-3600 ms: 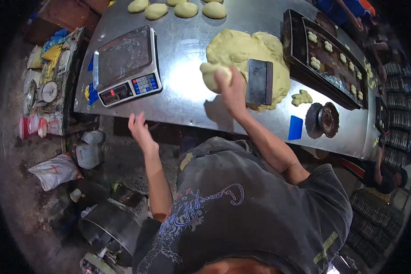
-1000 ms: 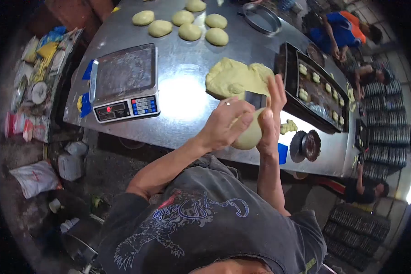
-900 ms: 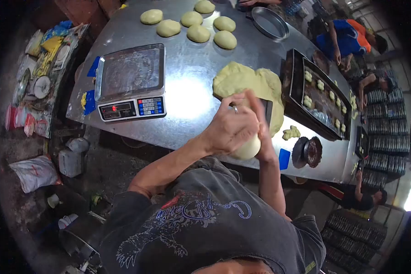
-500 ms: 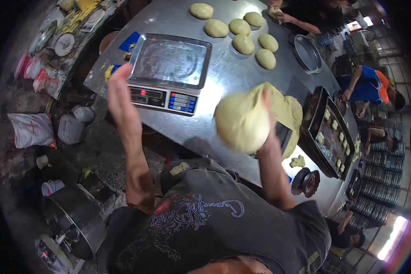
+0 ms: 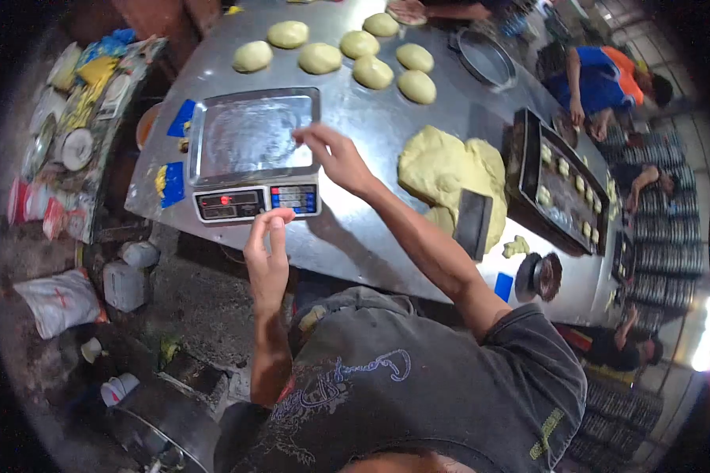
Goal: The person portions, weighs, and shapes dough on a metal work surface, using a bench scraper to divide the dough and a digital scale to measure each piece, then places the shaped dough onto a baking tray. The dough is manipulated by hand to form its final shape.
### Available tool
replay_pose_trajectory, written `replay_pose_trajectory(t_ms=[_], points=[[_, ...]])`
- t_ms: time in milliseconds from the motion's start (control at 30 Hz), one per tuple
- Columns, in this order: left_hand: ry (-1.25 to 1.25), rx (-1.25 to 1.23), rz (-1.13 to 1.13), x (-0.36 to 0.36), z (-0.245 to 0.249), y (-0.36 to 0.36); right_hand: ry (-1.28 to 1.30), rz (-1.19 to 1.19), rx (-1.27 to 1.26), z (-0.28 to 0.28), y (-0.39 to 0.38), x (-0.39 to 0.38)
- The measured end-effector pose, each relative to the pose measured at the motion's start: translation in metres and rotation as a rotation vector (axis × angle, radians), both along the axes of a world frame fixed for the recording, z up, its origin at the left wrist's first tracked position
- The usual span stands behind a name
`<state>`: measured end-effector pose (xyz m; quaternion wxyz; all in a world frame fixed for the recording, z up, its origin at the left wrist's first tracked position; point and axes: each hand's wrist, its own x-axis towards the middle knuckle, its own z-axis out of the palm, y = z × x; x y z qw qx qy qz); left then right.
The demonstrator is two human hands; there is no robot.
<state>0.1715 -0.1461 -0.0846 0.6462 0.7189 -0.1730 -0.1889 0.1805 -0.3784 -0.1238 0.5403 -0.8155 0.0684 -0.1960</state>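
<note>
On your steel desk (image 5: 469, 110), digi scale (image 5: 248, 130) sits L of dough mass (image 5: 442, 173). R hand (image 5: 335, 158), fingers loosely curled, empty, over scale's R edge; L hand (image 5: 268, 256), fingers part-open, empty, nr its front. 8 dough rounds (image 5: 320, 58) behind.

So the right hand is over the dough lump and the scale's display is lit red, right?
No: the head view shows the right hand over the edge of the scale tray, not the dough lump. The display is indeed lit red.
</note>
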Motion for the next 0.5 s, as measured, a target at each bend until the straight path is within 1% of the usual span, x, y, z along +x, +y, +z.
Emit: replay_pose_trajectory(t_ms=[33, 67, 100, 133, 167, 200, 233, 267, 300, 333, 400, 433, 467, 500], points=[[-0.016, 0.017, -0.034, -0.003, -0.004, -0.002, 0.156, 0.064, 0.057, -0.006, -0.006, -0.040], [-0.067, 0.058, -0.074, -0.005, -0.008, -0.003, 0.280, 0.104, -0.046, -0.016, -0.019, -0.081], [-0.091, 0.083, -0.080, -0.007, -0.009, -0.003, 0.284, 0.114, -0.181, -0.038, -0.036, -0.123], [-0.118, 0.107, -0.091, -0.009, -0.010, -0.004, 0.366, 0.004, -0.178, -0.046, -0.050, -0.167], [-0.164, 0.135, -0.081, -0.010, -0.013, -0.005, 0.415, -0.170, -0.082, -0.064, -0.069, -0.212], [-0.159, 0.140, -0.074, -0.012, -0.014, -0.008, 0.463, -0.382, 0.050, -0.079, -0.091, -0.255], [-0.159, 0.154, -0.058, -0.016, -0.014, -0.011, 0.510, -0.579, 0.013, -0.073, -0.104, -0.295], [-0.164, 0.168, -0.043, -0.021, -0.013, -0.017, 0.372, -0.749, -0.254, -0.085, -0.123, -0.334], [-0.183, 0.191, -0.041, -0.029, -0.011, -0.025, 0.360, -0.880, -0.290, -0.105, -0.145, -0.374], [-0.175, 0.185, -0.062, -0.039, -0.009, -0.035, 0.389, -1.059, -0.115, -0.124, -0.163, -0.403], [-0.158, 0.172, -0.097, -0.064, -0.005, -0.057, 0.507, -1.108, 0.089, -0.112, -0.170, -0.428], [-0.164, 0.177, -0.148, -0.078, -0.008, -0.068, 0.507, -1.049, 0.080, -0.125, -0.172, -0.435], [-0.192, 0.223, -0.252, -0.093, -0.004, -0.080, 0.508, -0.984, 0.070, -0.134, -0.171, -0.435], [-0.231, 0.240, -0.321, -0.112, -0.009, -0.091, 0.504, -1.006, 0.139, -0.141, -0.173, -0.434]])
